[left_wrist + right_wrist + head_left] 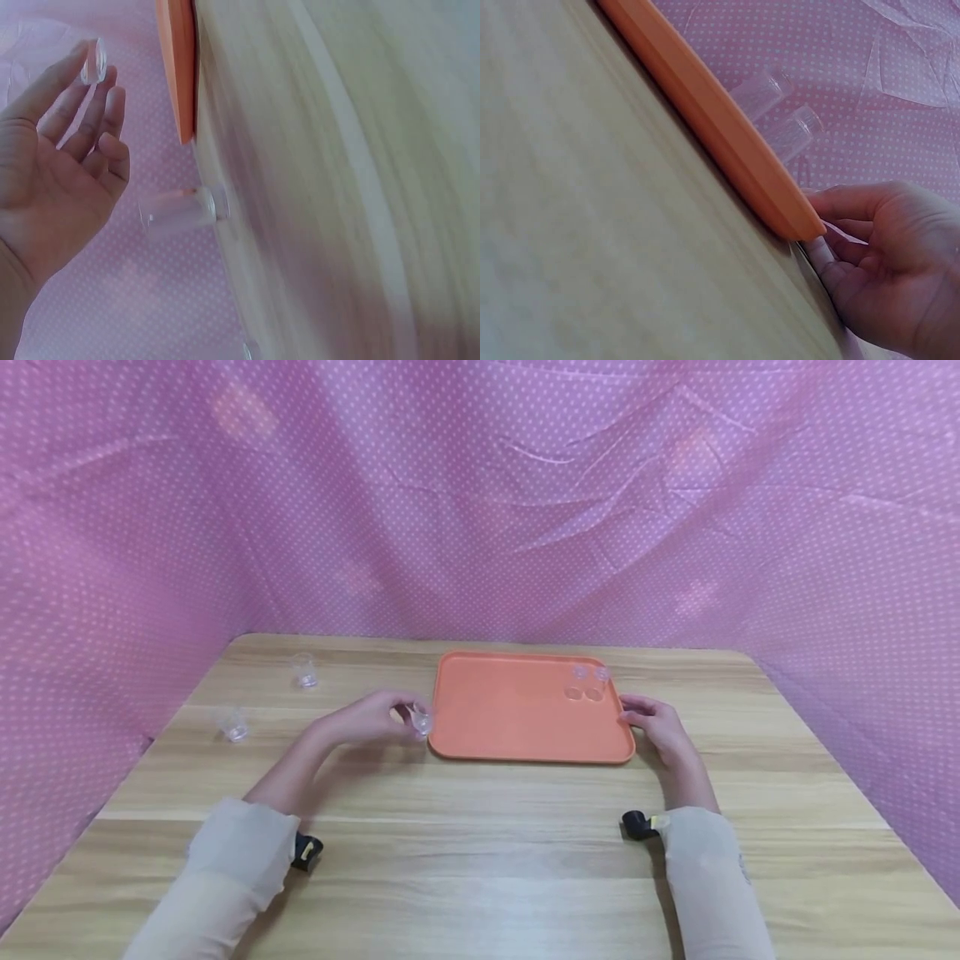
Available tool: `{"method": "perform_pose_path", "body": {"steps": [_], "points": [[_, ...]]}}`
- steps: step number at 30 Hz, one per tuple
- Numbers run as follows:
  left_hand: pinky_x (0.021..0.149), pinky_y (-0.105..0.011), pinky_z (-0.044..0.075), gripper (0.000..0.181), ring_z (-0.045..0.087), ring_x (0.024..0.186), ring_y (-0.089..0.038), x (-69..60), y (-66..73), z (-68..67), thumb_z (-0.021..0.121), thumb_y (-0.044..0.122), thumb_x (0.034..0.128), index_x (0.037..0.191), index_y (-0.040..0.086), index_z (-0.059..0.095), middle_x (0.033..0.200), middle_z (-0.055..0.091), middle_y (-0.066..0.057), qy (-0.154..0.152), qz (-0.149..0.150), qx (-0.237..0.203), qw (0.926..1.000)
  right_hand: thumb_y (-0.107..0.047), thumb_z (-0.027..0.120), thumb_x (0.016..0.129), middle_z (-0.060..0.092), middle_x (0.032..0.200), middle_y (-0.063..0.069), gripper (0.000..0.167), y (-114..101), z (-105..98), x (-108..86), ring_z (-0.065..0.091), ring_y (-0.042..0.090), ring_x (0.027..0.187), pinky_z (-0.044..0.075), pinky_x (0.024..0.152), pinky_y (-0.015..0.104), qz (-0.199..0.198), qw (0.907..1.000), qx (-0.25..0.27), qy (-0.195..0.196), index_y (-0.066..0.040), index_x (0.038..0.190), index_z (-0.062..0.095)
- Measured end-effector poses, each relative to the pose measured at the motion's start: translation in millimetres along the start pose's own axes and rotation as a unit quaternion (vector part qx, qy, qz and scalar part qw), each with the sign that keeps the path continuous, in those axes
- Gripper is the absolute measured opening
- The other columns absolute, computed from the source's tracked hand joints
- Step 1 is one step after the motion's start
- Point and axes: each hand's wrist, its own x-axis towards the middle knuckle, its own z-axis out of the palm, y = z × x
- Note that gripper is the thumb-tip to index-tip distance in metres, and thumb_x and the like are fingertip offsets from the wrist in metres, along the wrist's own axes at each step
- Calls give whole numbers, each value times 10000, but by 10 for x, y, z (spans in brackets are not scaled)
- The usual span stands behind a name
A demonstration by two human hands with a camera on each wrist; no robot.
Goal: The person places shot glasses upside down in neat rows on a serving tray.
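My left hand (367, 718) pinches a small clear shot glass (422, 722) between thumb and fingertips, at the left edge of an orange tray (495, 755). In the left wrist view, the thick bottom of this shot glass (94, 61) shows by the thumb tip. My right hand (664, 731) grips the tray's right rim. Two more clear glasses (793, 133) stand at the tray's right side, apparently upside down, with their thick ends upward. The right hand's fingers are partly hidden behind the tray corner in the right wrist view.
Two further clear glasses stand upright on the wooden table (480, 860) at the left: one farther back (306, 672), one nearer (234, 727). A pink dotted cloth (480, 510) hangs around the back and sides. Black wrist cameras (637, 825) sit on both sleeves.
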Motion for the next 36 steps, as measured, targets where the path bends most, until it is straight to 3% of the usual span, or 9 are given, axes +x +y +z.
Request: {"method": "perform_pose_path", "body": {"steps": [4, 8, 12, 23, 30, 36], "points": [[778, -341, 459, 331, 533, 882, -222, 100, 41, 57, 702, 90, 767, 1076, 12, 613, 928, 612, -88, 148, -33, -90, 9998, -42, 589, 875, 476, 1260, 269, 449, 3, 7, 6, 527, 72, 963, 328, 988, 301, 13, 10000, -53, 27, 81, 1286, 457], [741, -323, 472, 306, 536, 852, -222, 204, 38, 108, 676, 58, 771, 1069, 12, 621, 902, 607, -87, 273, -28, -125, 9995, -35, 581, 879, 482, 1257, 264, 433, 15, 9, 16, 522, 64, 961, 353, 947, 243, -13, 10000, -71, 56, 83, 1280, 465], [723, -308, 475, 319, 536, 834, -211, 314, 40, 140, 683, 76, 769, 1076, 12, 621, 887, 597, -83, 473, -83, -72, 9988, -31, 577, 881, 485, 1252, 266, 427, 23, 4, 19, 518, 54, 958, 369, 900, 190, -59, 9999, -106, 66, 86, 1277, 468], [672, -294, 465, 288, 526, 798, -199, 639, 68, 224, 713, 137, 773, 1027, 29, 627, 882, 589, -80, 887, -345, -123, 9954, -27, 580, 873, 481, 1258, 263, 438, 27, 2, 24, 519, 57, 956, 375, 903, 197, -37, 9999, -54, 85, 83, 1280, 464], [713, -291, 448, 245, 522, 807, -203, 826, 64, 314, 711, 97, 781, 992, -2, 634, 944, 593, -97, 1136, -91, -417, 9926, -41, 586, 878, 489, 1250, 263, 433, 39, 1, 27, 527, 54, 944, 381, 883, 181, -33, 9999, -41, 86, 78, 1278, 471], [663, -257, 422, 229, 511, 762, -192, 995, 97, 407, 729, 61, 758, 961, -18, 656, 912, 616, -91, 1165, 200, -165, 9928, -43, 590, 876, 491, 1249, 261, 434, 35, -3, 28, 533, 60, 945, 383, 895, 196, 13, 10000, -35, 92, 76, 1277, 473]]}}
